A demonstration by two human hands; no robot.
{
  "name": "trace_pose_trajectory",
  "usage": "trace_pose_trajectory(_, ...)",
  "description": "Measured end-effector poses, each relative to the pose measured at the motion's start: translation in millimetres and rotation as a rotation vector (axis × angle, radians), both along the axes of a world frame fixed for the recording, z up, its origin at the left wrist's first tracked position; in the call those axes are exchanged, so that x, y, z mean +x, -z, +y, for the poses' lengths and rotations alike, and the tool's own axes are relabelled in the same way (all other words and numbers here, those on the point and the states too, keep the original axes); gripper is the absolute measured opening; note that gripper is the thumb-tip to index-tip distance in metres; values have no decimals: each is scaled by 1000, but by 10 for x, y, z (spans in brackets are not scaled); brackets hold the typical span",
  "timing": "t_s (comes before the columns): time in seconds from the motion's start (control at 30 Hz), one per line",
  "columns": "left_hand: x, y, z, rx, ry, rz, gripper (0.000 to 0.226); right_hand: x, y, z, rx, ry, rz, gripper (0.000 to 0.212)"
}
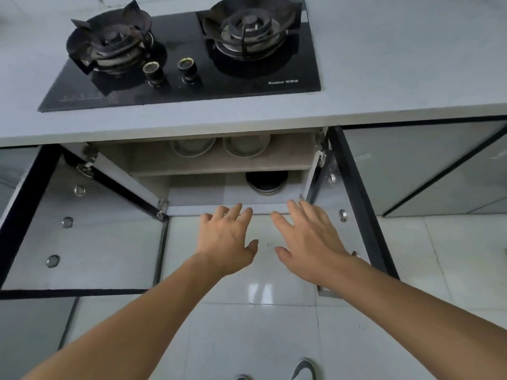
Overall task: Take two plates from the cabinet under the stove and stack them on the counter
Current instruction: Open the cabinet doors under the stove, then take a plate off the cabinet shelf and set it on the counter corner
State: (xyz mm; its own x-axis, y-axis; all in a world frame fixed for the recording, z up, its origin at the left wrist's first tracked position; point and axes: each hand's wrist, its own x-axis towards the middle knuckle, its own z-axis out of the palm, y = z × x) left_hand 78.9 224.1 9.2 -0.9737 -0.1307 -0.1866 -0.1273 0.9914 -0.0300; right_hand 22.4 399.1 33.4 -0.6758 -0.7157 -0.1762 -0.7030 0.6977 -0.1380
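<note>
The cabinet under the stove stands with both doors swung wide. On its upper shelf sit two pale plates side by side, a left plate and a right plate, their far halves hidden under the counter. My left hand and my right hand hover in front of the cabinet's bottom edge, palms down, fingers spread, both holding nothing. They are well below and in front of the plates.
A black two-burner gas stove is set into the grey counter. A dark round pot rests on the cabinet floor at the right. The left door and right door flank my arms. White floor tiles lie below.
</note>
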Motion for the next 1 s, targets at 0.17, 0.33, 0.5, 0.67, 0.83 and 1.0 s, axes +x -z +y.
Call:
trace_pose_trajectory(0.17, 15, 54, -277, -46, -37, -19, 78, -149, 139, -296, 96, -43, -28, 74)
trace_pose_trajectory(0.33, -98, 125, -606, -55, -35, -25, 78, -284, 242, -633, 117, -57, -52, 74)
trace_pose_trajectory(0.5, -352, 269, -1032, -9, 15, 1, 75, -468, 341, -1011, 101, 8, -106, 69)
trace_pose_trajectory(0.67, -658, 551, -1546, 67, 76, 12, 70, -660, 502, -1467, 54, 159, -124, 54)
trace_pose_trajectory(0.83, -905, 784, -1928, 101, 145, -14, 68, -823, 707, -1810, 13, 284, -155, 49)
trace_pose_trajectory(1.0, -1066, 1022, -2113, 109, 166, -23, 66, -988, 891, -1919, 22, 330, -172, 53)
